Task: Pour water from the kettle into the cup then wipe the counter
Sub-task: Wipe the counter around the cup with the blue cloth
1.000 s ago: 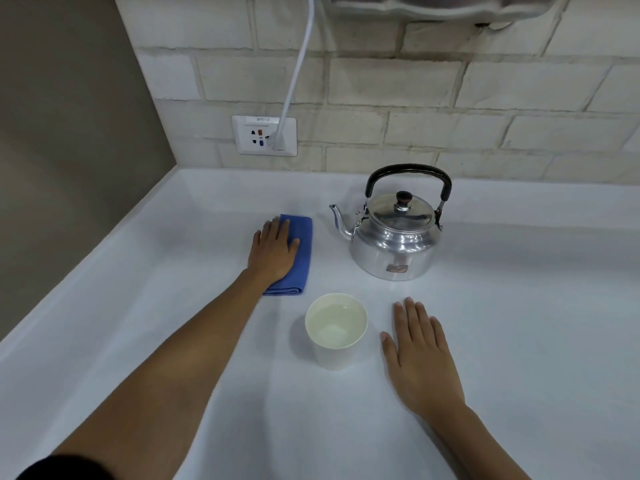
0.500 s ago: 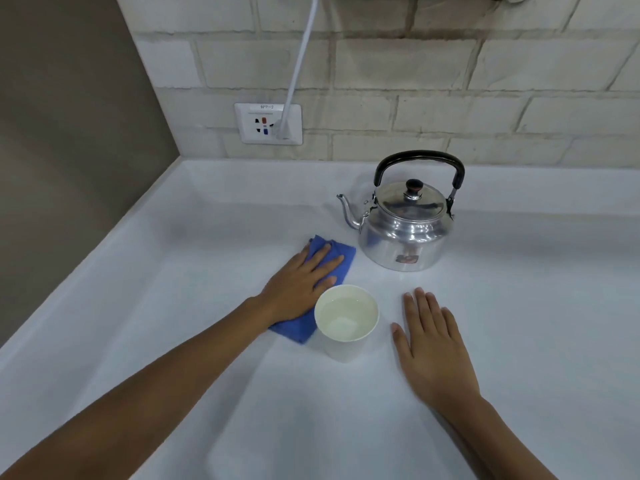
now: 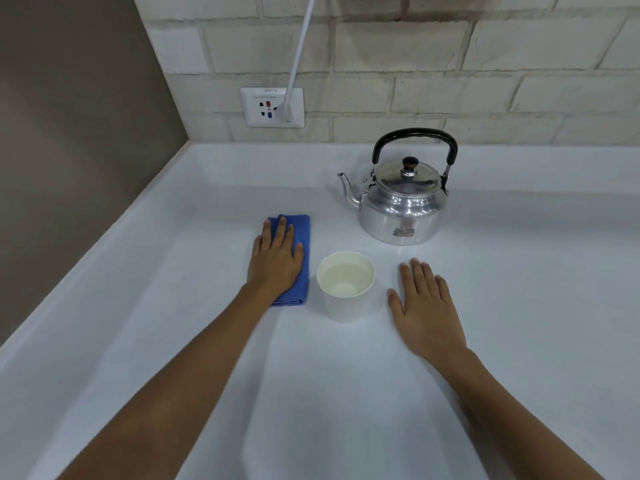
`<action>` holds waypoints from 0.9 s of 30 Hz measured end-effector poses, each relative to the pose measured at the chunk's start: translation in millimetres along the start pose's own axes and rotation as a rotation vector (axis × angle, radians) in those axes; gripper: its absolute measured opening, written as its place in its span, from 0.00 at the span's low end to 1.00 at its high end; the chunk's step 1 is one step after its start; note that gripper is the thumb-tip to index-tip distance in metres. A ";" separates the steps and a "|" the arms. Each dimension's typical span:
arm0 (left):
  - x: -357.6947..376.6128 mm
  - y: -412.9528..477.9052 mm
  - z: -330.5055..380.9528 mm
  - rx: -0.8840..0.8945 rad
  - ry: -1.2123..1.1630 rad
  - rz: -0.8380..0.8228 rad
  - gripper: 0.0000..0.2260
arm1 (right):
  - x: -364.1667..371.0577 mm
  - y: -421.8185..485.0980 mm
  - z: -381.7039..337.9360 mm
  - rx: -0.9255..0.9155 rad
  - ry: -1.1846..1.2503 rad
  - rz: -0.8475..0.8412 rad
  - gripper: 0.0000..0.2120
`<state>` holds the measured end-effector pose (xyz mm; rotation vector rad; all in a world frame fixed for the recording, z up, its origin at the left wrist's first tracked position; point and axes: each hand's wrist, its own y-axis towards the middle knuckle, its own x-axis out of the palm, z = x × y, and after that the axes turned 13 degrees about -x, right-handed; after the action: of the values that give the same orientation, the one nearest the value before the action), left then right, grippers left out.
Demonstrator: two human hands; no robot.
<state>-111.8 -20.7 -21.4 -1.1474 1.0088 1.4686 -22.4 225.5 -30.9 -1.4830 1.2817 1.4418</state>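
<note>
Wiping is the step we are in: our left hand (image 3: 277, 263) lies flat with fingers spread on the folded blue cloth (image 3: 300, 258), pressing it to the worktop (image 3: 173, 341) and gripping nothing. The cloth sits just left of the cup (image 3: 345, 287), close to it but, as far as we can tell, not touching. It is a small, thick terry pad with a rolled fold at its near end, and it looks dry and clean.

We judge the pouring done, since the white paper cup holds clear water to a little below its rim and the kettle (image 3: 401, 202) stands upright behind it, toward the back edge of the worktop, lid on, black handle raised, spout pointing left. The kettle is polished metal with a small label low on its front.

Our right hand (image 3: 427, 308) rests palm down on the bare worktop just right of the cup, fingers open and empty.

The next move, as we see it, calls for sliding the cloth across the surface under steady downward pressure, steering wide of the cup, which is light and full enough to spill if nudged. We see no obvious puddle on the white surface, so the strokes would have to cover the area around cup and kettle.

At the back wall a socket (image 3: 272, 107) holds a white plug and cable (image 3: 299, 53).
</note>
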 end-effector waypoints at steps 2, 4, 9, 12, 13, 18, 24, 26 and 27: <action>1.6 -23.1 1.1 0.004 -0.063 -0.044 0.24 | -1.2 -0.1 0.2 -0.003 0.005 0.000 0.27; 2.3 -56.2 -6.3 0.036 -0.104 -0.074 0.24 | -1.4 -0.9 0.4 -0.005 0.005 0.000 0.27; -6.2 -134.6 -57.0 0.096 -0.137 -0.043 0.26 | -0.8 -1.9 1.5 -0.013 -0.005 0.004 0.27; -13.8 -127.9 -78.5 0.044 -0.096 -0.051 0.26 | -0.2 -1.7 0.0 -0.005 -0.008 0.000 0.27; -14.4 -119.6 -75.9 0.006 -0.081 -0.053 0.25 | 0.1 -1.6 -0.5 -0.002 -0.014 0.001 0.27; -7.5 -99.8 -30.2 -0.153 -0.023 -0.011 0.25 | 0.3 -1.5 -1.4 0.004 -0.008 -0.004 0.27; -2.2 -177.3 -29.7 0.084 -0.155 0.015 0.25 | 0.0 -3.3 2.2 -0.009 0.019 0.002 0.27; -7.6 -199.0 -51.6 0.126 -0.184 -0.002 0.25 | 0.1 -3.2 3.2 -0.006 0.034 -0.002 0.27; -12.2 -202.4 -63.2 0.121 -0.190 -0.017 0.25 | 0.3 -3.0 3.1 -0.004 0.040 -0.008 0.27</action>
<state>98.6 -48.3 -30.8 -0.9098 0.9404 1.4529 -20.5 229.1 -32.1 -1.5246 1.2957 1.4168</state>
